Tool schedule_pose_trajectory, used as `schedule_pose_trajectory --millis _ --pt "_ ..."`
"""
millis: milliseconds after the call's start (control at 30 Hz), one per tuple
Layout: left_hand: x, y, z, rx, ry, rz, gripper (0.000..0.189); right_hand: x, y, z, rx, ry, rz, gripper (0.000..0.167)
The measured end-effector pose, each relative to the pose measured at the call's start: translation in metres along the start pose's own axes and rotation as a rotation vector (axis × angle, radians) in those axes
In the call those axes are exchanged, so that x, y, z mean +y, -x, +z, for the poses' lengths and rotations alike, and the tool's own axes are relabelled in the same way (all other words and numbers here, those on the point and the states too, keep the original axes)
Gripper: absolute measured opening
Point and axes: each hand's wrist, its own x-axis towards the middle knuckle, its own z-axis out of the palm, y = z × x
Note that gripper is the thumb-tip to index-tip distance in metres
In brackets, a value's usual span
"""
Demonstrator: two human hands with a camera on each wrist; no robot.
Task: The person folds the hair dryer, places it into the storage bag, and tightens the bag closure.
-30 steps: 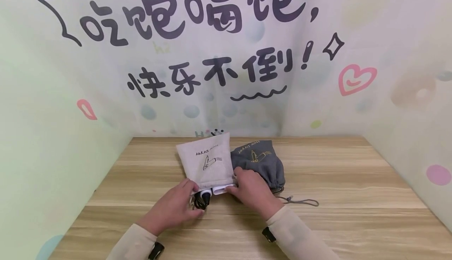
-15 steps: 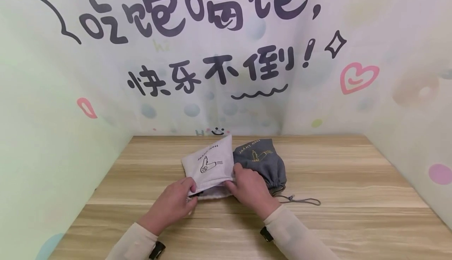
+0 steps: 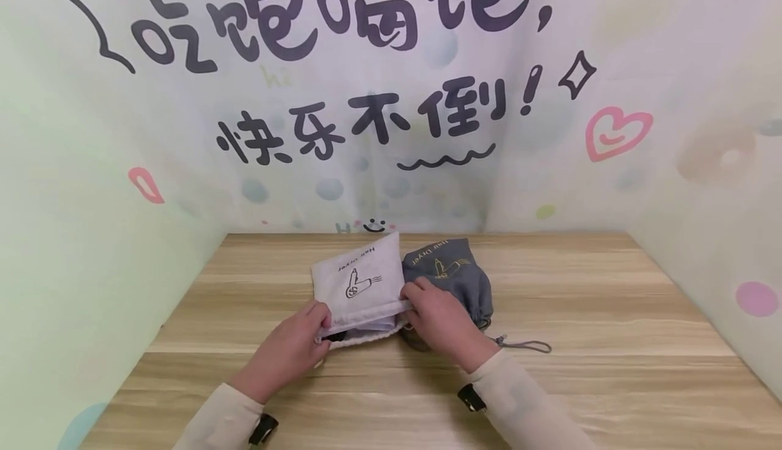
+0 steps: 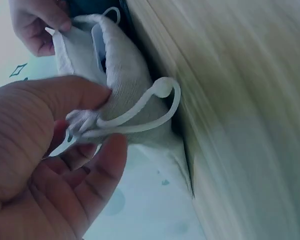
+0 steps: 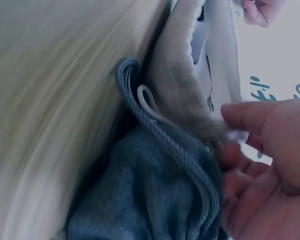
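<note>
A white drawstring bag (image 3: 360,277) printed "Hair Dryer" lies on the table, its mouth facing me and parted. My left hand (image 3: 292,345) pinches the left corner of that mouth. At the opposite corner, the thumb and fingers of my right hand (image 3: 444,322) hold the upper rim. Just inside show a white sheet-like piece (image 3: 385,325) and a dark bit (image 3: 336,336); the rest of the contents is hidden. The left wrist view shows a white drawcord (image 4: 163,88) looping out beside my left fingers. Against my right hand lies a gathered grey drawstring bag (image 5: 145,185).
The grey bag's cord (image 3: 528,346) trails rightward over the wooden table (image 3: 611,314). Behind the table hangs a printed cloth backdrop (image 3: 391,192), with pale side walls at left and right. A dark strap device (image 3: 264,429) sits on each wrist.
The black cord and white-ringed end that stuck out are now inside the white bag. Its lower rim has come into view and the mouth has widened. Both hands stay near its corners.
</note>
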Motion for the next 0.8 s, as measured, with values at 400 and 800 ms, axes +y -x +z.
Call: schedule_pose_trajectory --millis 400,800 --pt "-0.01 0.01 -0.012 -0.115 -0.021 -0.047 0.041 0.009 0.003 -0.007 -0.135 -0.019 -0.06 0.018" --pt "-0.02 0.012 -0.011 -0.095 0.049 0.047 0.021 0.005 0.004 -0.012 -0.136 -0.097 0.016 0.015"
